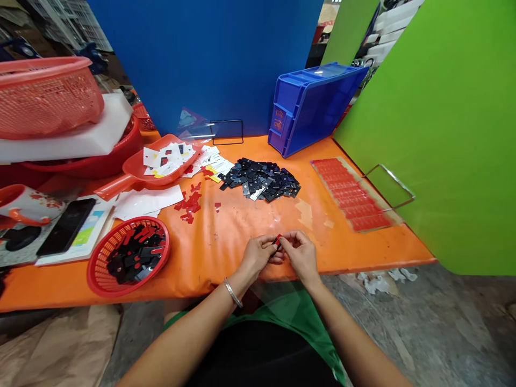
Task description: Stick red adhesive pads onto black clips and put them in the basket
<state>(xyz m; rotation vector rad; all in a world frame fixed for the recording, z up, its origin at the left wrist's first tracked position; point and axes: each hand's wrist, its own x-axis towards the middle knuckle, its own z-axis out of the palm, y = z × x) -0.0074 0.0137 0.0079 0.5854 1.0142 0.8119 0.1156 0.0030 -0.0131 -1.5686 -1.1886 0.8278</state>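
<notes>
Both hands are pinched together over the front edge of the orange-covered desk — left hand and right hand each have fingers closed on a small black-and-red piece, so neither one is open. There's a silvery bracelet on the left wrist.

Straight past the hands sits a loose heap of flat black pieces, with a scatter of red bits off to its left. Further left is a red dustpan full of white paper scraps, and nearer the person, a round red basket holding black and red pieces. Left of that, a black phone lies beside a mug.

Over on the right there's a sheet of red pieces lying flat — and behind it, a blue crate tipped on its side against the blue panel.
</notes>
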